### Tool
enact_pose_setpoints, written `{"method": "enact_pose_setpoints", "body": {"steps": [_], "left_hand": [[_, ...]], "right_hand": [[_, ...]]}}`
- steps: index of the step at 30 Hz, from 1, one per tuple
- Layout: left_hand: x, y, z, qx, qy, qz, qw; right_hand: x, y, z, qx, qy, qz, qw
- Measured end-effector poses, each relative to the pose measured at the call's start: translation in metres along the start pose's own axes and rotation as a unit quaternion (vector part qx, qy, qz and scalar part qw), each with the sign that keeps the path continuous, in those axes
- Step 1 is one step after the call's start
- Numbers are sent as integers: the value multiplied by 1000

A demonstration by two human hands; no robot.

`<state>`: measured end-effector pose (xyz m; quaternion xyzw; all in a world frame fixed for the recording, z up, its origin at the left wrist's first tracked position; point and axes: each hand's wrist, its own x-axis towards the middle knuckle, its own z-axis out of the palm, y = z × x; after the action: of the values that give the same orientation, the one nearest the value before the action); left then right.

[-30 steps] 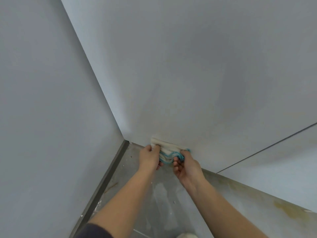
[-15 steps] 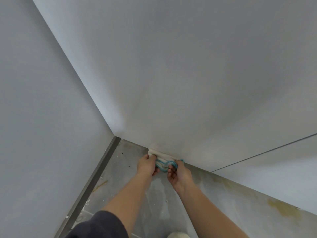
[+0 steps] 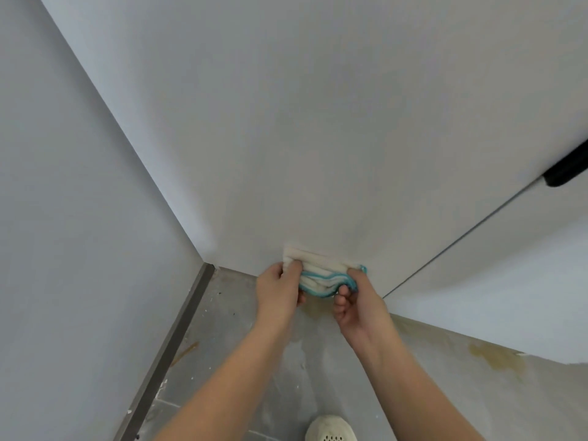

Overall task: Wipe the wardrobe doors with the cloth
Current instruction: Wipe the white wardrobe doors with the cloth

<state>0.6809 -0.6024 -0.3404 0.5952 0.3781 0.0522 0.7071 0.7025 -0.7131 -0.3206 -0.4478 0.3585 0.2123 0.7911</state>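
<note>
A folded cream cloth (image 3: 321, 271) with a teal edge lies against the bottom of the pale grey wardrobe door (image 3: 318, 138). My left hand (image 3: 278, 289) grips its left end, fingers curled over the fold. My right hand (image 3: 356, 305) holds its right end, the thumb pinching the teal hem from below. A second door (image 3: 509, 281) continues to the right, past a thin dark gap.
A plain grey wall (image 3: 79, 233) closes the left side, with a dark skirting strip (image 3: 178, 338) along the floor. The grey floor (image 3: 254, 361) carries yellowish stains. A black handle (image 3: 566, 168) sits at the right edge. A white shoe (image 3: 331, 429) shows at the bottom.
The cloth and both hands have moved up along the lower door a little from the floor line. The view has tilted, and the black handle has come into sight.
</note>
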Motion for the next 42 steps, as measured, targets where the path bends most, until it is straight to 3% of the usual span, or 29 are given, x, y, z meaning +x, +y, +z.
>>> {"method": "enact_pose_setpoints", "body": {"steps": [7, 14, 24, 33, 38, 42], "left_hand": [[-66, 101, 7, -16, -63, 121, 991], [-123, 207, 22, -25, -83, 265, 960], [-187, 314, 44, -58, -115, 354, 926], [-205, 352, 51, -62, -105, 376, 919], [-199, 335, 57, -19, -34, 432, 901], [-181, 292, 58, -6, -25, 420, 907]], "right_hand": [[-96, -72, 23, 3, -53, -94, 994], [-187, -146, 47, -36, -98, -256, 961], [-279, -221, 72, -20, -117, -400, 909], [-313, -252, 90, -20, -119, -429, 895], [-291, -233, 79, -11, -96, -402, 911], [-260, -206, 60, -18, -73, -374, 924]]}}
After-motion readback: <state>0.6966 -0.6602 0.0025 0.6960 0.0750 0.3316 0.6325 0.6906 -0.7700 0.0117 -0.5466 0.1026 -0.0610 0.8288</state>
